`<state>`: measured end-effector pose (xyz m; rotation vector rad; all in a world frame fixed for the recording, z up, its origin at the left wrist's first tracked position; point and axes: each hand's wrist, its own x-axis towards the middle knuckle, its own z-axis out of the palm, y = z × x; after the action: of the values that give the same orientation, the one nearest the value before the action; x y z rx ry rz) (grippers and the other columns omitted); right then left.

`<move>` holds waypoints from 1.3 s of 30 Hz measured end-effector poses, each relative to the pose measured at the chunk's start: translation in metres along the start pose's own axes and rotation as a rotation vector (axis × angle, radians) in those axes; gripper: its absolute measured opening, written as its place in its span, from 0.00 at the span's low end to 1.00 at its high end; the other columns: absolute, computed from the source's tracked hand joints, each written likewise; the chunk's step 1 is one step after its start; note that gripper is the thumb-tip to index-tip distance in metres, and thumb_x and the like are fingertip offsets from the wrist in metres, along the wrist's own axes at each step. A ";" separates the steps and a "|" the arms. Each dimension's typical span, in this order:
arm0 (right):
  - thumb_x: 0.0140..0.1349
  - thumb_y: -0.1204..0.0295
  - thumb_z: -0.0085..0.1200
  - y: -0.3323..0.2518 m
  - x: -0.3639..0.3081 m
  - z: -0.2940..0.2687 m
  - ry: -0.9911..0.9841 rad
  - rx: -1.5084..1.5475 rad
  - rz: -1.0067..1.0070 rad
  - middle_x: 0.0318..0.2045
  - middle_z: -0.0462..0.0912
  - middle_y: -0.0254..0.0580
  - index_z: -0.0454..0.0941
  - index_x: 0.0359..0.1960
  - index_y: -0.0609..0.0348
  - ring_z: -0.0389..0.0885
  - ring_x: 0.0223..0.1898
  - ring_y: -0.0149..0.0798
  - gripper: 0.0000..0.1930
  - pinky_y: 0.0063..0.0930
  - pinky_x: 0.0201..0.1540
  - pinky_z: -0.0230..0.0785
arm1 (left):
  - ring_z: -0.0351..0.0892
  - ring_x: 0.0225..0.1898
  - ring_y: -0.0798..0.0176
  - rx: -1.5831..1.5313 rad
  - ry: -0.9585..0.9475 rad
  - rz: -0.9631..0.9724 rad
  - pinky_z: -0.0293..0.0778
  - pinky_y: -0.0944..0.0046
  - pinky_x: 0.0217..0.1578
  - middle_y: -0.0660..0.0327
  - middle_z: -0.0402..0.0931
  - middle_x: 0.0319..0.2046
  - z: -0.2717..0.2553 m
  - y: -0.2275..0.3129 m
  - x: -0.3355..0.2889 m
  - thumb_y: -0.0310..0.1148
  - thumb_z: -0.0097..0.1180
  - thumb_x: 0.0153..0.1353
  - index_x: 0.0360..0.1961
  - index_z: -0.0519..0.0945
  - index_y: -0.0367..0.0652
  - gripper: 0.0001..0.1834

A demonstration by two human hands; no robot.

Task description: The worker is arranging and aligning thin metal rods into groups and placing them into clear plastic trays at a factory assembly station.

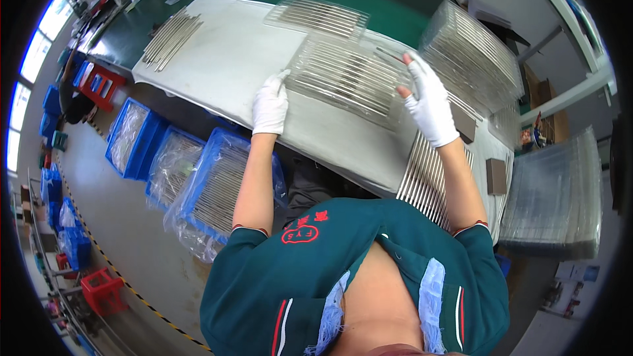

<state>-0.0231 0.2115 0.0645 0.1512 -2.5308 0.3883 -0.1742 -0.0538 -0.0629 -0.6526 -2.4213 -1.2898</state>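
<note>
A clear plastic tray (346, 79) filled with rows of thin metal rods lies on the white-covered table in front of me. At its left edge, my white-gloved left hand (270, 104) is closed on the rim, thumb and fingertips together. Over the tray's right end, my right hand (430, 102) has its thumb and index finger spread, their tips bare of the glove. One thin metal rod (389, 55) meets the index fingertip; whether it is gripped there is not clear. Beneath my right forearm lies a row of loose metal rods (422, 171).
Behind lies another rod-filled tray (320, 16). Stacked trays (471, 53) stand at the far right, empty-looking clear trays (550, 191) nearer. Loose rods (171, 39) lie at the table's far left. Brown blocks (496, 177) sit at right. Blue crates (221, 181) hold bagged rods below left.
</note>
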 end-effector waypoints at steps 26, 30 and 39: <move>0.57 0.49 0.52 0.087 -0.159 -0.032 -0.167 -0.277 0.441 0.48 0.76 0.43 0.77 0.50 0.49 0.72 0.51 0.46 0.24 0.40 0.54 0.64 | 0.76 0.42 0.50 -0.013 -0.605 0.744 0.71 0.54 0.45 0.54 0.77 0.39 0.175 0.203 -0.036 0.48 0.49 0.61 0.47 0.80 0.51 0.19; 0.58 0.49 0.50 0.091 -0.163 -0.027 -0.146 -0.292 0.438 0.49 0.75 0.44 0.75 0.52 0.49 0.71 0.51 0.47 0.25 0.41 0.54 0.64 | 0.76 0.41 0.50 0.010 -0.569 0.755 0.72 0.54 0.43 0.53 0.77 0.39 0.177 0.203 -0.037 0.49 0.48 0.60 0.46 0.80 0.53 0.19; 0.56 0.46 0.50 0.082 -0.169 -0.025 -0.129 -0.296 0.423 0.45 0.76 0.48 0.77 0.48 0.49 0.75 0.47 0.49 0.25 0.42 0.51 0.68 | 0.77 0.41 0.51 0.035 -0.505 0.784 0.73 0.55 0.43 0.52 0.77 0.39 0.168 0.203 -0.047 0.49 0.50 0.59 0.44 0.81 0.50 0.19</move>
<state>0.1151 0.3015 -0.0291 -0.4929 -2.7063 0.1615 -0.0377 0.1749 -0.0360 -1.8547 -2.1065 -0.8011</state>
